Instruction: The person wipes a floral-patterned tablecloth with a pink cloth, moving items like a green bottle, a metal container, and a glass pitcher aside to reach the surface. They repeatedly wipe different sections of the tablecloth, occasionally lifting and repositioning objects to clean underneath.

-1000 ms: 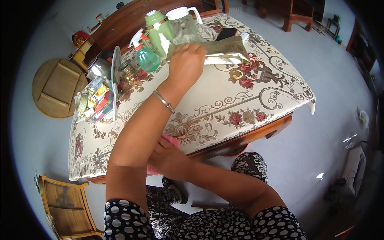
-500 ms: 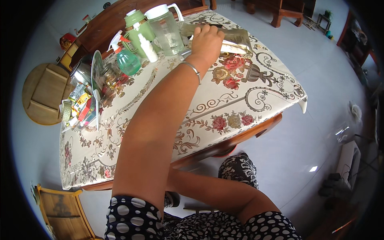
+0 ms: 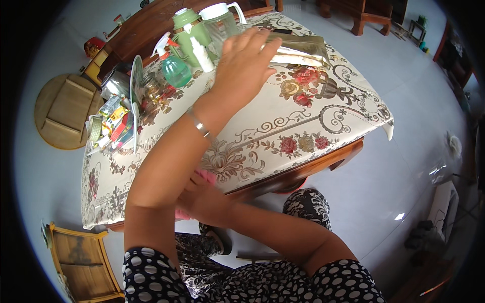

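My left hand (image 3: 245, 65), with a silver bangle on its wrist, hovers over the far half of the table. Its fingers are apart and hold nothing I can see. Just beyond it lies a flat olive package (image 3: 316, 46) with a white strip along its near side. Behind the fingers stands a ribbed see-through pitcher (image 3: 221, 28) with a white lid. My right hand (image 3: 198, 198) crosses under the left forearm at the table's near edge, its fingers closed on a pink cloth (image 3: 206, 175). The left arm hides part of that hand and cloth.
A flowered tablecloth (image 3: 303, 129) covers the table. Left of the pitcher stand a green thermos jug (image 3: 188, 35), a white bottle (image 3: 202, 55) and a green spray bottle (image 3: 176, 70). Further left are a glass jar (image 3: 151, 86) and a container of small packets (image 3: 115, 121). A wooden chair (image 3: 86, 257) stands lower left.
My left hand has come off the olive package and drawn back left and nearer, fingers spreading. My right hand has risen into view at the near edge with the pink cloth.
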`<state>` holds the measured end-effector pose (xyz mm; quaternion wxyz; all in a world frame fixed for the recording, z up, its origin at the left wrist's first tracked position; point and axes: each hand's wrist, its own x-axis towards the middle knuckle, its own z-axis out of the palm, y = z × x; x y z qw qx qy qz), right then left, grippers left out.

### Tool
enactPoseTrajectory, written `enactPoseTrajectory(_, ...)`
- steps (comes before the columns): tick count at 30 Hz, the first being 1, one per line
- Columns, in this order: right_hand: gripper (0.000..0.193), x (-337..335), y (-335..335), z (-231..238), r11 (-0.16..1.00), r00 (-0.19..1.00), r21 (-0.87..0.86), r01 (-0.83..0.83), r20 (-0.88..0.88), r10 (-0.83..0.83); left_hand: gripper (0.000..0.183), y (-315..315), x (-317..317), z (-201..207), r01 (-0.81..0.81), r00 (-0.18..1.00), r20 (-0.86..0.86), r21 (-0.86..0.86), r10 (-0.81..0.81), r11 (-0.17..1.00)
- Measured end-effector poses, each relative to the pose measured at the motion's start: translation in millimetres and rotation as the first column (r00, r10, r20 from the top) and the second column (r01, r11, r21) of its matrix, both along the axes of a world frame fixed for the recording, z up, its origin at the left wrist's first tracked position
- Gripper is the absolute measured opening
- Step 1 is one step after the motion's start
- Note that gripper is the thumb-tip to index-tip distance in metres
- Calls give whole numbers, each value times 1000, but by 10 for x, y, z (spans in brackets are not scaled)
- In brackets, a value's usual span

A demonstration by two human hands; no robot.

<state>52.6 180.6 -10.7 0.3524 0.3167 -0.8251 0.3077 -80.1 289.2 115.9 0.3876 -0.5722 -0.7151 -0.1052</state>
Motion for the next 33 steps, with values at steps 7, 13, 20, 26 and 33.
enactPoseTrajectory(7,39,-22,68,-9,984,998,173,53,19,-58,51,-1225,704,244,-89,991,115,151,72,984)
enactPoseTrajectory(13,43,34,21,59,994,996,51,93,-5,-93,45,-2130,1210,-169,-280,940,264,230,218,932)
enactPoseTrajectory(20,41,193,656,244,949,946,221,224,186,-267,38,-2525,1637,-499,-77,973,222,55,63,995)
enactPoseTrajectory(26,41,220,1657,167,751,766,295,591,87,-637,20,-2671,1712,-875,248,950,282,-432,-132,867)
enactPoseTrajectory(33,50,91,2271,115,371,418,416,830,-24,-908,13,-3032,1582,-1149,255,912,397,-358,-101,898)
